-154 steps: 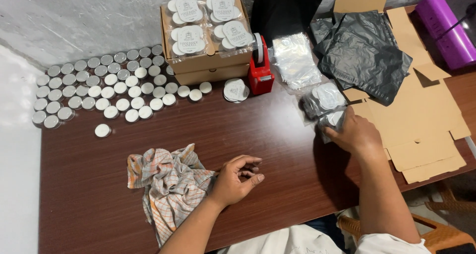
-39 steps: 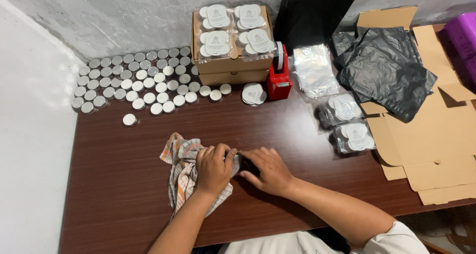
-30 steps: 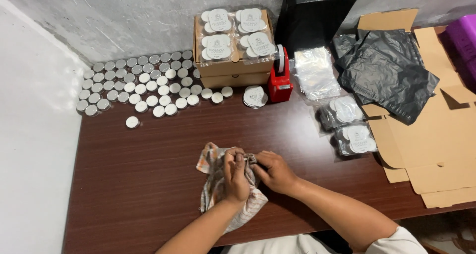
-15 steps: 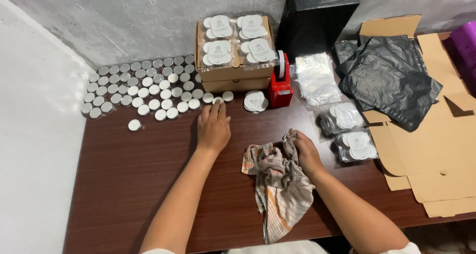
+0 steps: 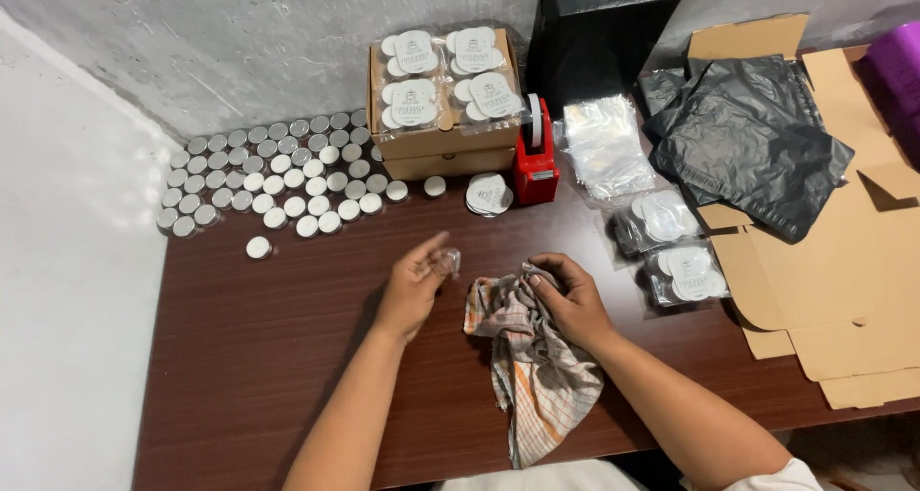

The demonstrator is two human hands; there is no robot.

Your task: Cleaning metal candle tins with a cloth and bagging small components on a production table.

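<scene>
My left hand (image 5: 415, 284) is over the middle of the dark wooden table (image 5: 268, 357) and pinches a small clear jar (image 5: 448, 259) at its fingertips. My right hand (image 5: 570, 295) grips the top of a checked cloth (image 5: 534, 366), which hangs toward the table's front edge. The jar and the cloth are a short way apart. A single small round tin (image 5: 259, 248) lies alone to the left of my left hand.
Several rows of small round silver and white tins (image 5: 264, 176) fill the back left. A cardboard box with packed tins (image 5: 443, 98), a red tape dispenser (image 5: 536, 156), clear bags (image 5: 606, 146), black bags (image 5: 752, 137) and flat cardboard (image 5: 843, 290) lie behind and right.
My left hand drew back from the tins at the rear toward the table's middle, now with a small jar in its fingers. My right hand still holds the cloth.
</scene>
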